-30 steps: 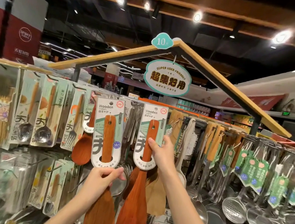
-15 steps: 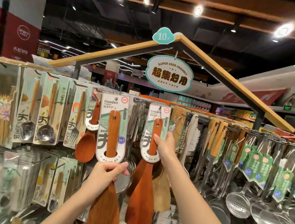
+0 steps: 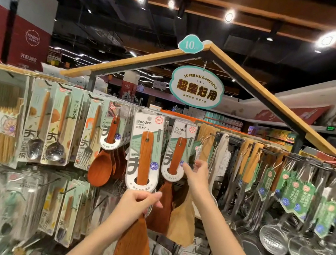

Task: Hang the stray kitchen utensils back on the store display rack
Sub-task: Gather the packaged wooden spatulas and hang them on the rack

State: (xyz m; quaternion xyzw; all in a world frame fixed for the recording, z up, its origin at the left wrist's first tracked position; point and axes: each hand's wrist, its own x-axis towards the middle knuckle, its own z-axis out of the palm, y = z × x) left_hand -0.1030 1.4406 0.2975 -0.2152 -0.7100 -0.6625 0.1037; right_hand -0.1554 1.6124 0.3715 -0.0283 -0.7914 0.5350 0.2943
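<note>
Two carded wooden spatulas sit near the middle of the display rack. The left hand pinches the nearer wooden spatula at its neck, just under the card, holding it upright before the hooks. The right hand, fingers relaxed, touches the card edge of the hanging spatula beside it.

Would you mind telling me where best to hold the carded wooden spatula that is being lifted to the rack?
Probably at the neck, just below the card, from the front and underneath, as the left hand grips the wooden spatula now. The card covers the handle, and the wide blade hangs below, so this leaves the card's top free.
</note>
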